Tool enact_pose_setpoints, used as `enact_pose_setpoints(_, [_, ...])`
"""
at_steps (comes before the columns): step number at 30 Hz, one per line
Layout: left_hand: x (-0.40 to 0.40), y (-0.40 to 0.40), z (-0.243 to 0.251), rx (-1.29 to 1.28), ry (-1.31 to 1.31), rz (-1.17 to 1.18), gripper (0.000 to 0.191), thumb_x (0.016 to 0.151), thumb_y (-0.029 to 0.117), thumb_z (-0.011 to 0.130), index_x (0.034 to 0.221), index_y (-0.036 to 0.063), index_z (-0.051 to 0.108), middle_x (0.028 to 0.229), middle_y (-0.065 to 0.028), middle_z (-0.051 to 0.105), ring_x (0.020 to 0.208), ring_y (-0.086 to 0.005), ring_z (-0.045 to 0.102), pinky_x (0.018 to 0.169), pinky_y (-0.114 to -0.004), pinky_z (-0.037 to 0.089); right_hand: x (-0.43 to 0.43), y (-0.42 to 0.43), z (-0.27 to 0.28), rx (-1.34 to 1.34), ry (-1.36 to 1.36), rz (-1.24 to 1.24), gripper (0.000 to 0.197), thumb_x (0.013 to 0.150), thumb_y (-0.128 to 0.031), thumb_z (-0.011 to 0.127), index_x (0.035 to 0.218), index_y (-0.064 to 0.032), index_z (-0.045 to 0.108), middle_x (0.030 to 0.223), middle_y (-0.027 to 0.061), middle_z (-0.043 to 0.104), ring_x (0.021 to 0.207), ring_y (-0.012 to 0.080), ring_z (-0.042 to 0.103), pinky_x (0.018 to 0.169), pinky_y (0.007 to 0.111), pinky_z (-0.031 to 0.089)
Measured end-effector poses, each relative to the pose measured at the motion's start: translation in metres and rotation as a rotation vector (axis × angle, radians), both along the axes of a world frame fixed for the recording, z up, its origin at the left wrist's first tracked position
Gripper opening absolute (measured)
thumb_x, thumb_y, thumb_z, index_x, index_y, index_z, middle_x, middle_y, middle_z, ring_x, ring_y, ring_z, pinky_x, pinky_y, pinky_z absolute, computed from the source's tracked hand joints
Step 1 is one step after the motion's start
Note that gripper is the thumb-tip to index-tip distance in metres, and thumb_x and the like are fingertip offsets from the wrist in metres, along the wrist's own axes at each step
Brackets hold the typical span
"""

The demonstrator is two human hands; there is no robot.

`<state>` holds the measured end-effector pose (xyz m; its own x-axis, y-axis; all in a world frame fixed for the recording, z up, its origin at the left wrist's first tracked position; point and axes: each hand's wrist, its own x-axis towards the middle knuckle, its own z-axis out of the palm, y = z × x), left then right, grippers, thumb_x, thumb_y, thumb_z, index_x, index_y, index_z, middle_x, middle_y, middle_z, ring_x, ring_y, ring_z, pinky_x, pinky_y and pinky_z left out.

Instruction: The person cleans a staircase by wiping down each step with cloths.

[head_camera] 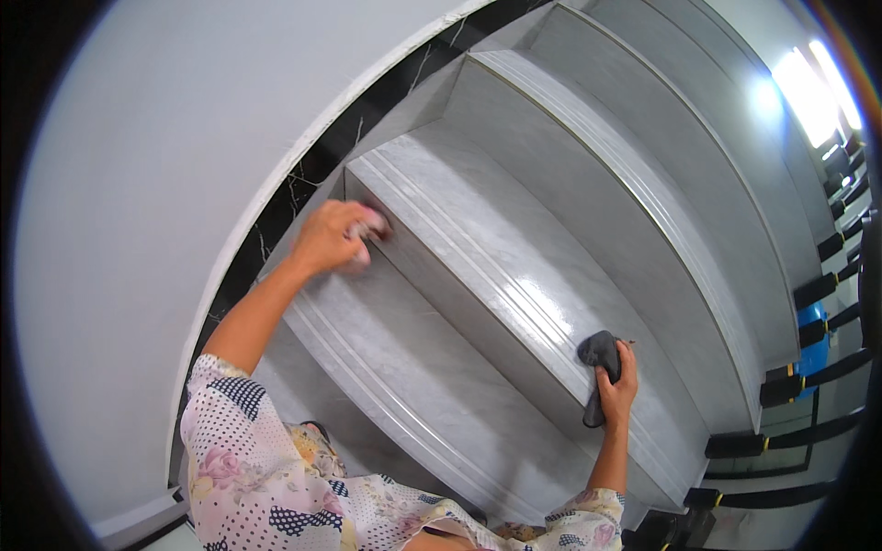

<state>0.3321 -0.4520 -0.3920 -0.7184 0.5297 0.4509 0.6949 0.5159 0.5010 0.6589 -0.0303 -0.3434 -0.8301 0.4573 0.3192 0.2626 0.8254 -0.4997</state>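
My left hand (pixel 329 237) is closed around a blurred pinkish cloth (pixel 367 231), held against the left end of a grey stair riser (pixel 413 258), just below the tread's edge. To the right, my right hand (pixel 618 382) grips a bunched dark grey cloth (pixel 601 358). That cloth rests on the grooved front edge of the grey marble-look stair tread (pixel 475 206), and part of it hangs over the edge.
More grey steps (pixel 586 117) rise beyond. A black marble-look skirting (pixel 337 138) runs along the white wall (pixel 151 172) at left. Black balusters (pixel 737 445) line the right side, with a blue object (pixel 814 351) behind them. A lower tread (pixel 372 396) lies nearer me.
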Motion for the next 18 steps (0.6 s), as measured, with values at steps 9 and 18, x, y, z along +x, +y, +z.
enact_pose_setpoints(9, [-0.018,-0.001,-0.076,-0.651,0.132,0.242,0.052,0.066,0.029,0.064,0.113,0.0103,0.052,0.119,-0.0123,0.050,0.108,-0.0286,0.047,0.081,-0.048,0.042,-0.001,0.002,-0.002,-0.012,0.025,-0.008,0.051,0.069,-0.002,0.062,0.119,-0.0033,0.052,0.128,0.0153,0.049,0.122,0.0295,0.044,0.101,0.035,0.034])
enact_pose_setpoints(18, [0.070,-0.101,-0.053,-0.674,-0.222,0.319,0.053,0.064,0.027,0.061,0.112,0.0090,0.053,0.104,-0.0122,0.060,0.101,-0.0344,0.050,0.078,-0.046,0.047,0.008,0.008,-0.003,-0.008,0.033,0.014,0.052,0.069,0.000,0.059,0.120,-0.0031,0.051,0.129,0.0161,0.048,0.123,0.0306,0.042,0.102,0.036,0.032])
